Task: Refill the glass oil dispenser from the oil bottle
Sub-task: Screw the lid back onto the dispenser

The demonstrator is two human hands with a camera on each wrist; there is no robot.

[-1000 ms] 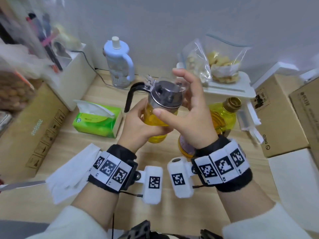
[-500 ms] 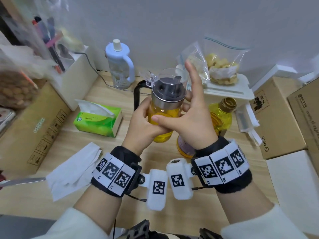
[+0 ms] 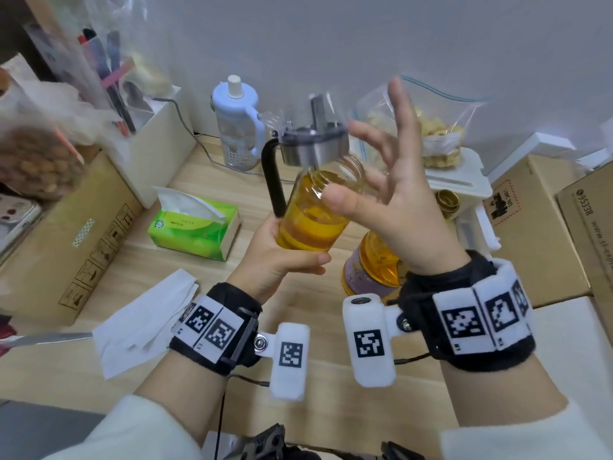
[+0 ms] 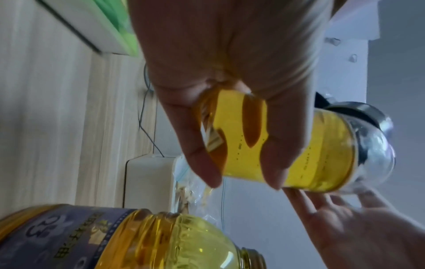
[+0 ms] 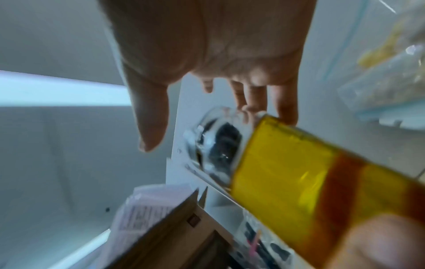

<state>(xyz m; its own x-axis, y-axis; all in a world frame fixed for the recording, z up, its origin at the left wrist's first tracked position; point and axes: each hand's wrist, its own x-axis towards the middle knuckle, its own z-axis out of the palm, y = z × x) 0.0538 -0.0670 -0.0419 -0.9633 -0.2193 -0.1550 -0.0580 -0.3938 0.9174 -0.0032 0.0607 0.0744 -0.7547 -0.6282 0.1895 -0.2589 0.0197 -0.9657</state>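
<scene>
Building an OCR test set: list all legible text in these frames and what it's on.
"95338": rightmost cardboard box, which also carries a partly cut-off web address.
"23": purple label of the oil bottle; Chinese characters beside it, ending in 油.
"00": faint scale marks on the glass oil dispenser; other marks too small.
Tissue box and left cardboard box: print unreadable.

The glass oil dispenser (image 3: 316, 207) had a clear, glossy glass body, a brushed-metal collar and a matt black plastic handle. The oil bottle (image 4: 161, 242) looked like shiny clear plastic with a smooth printed label and a gold metallic neck. The table (image 3: 205, 287) showed pale matt wood grain. At the left, the tissue box (image 3: 195, 224) was glossy green card, and the napkin (image 3: 142, 327) soft white paper. Right of them stood matt brown cardboard boxes (image 3: 544, 234).
</scene>
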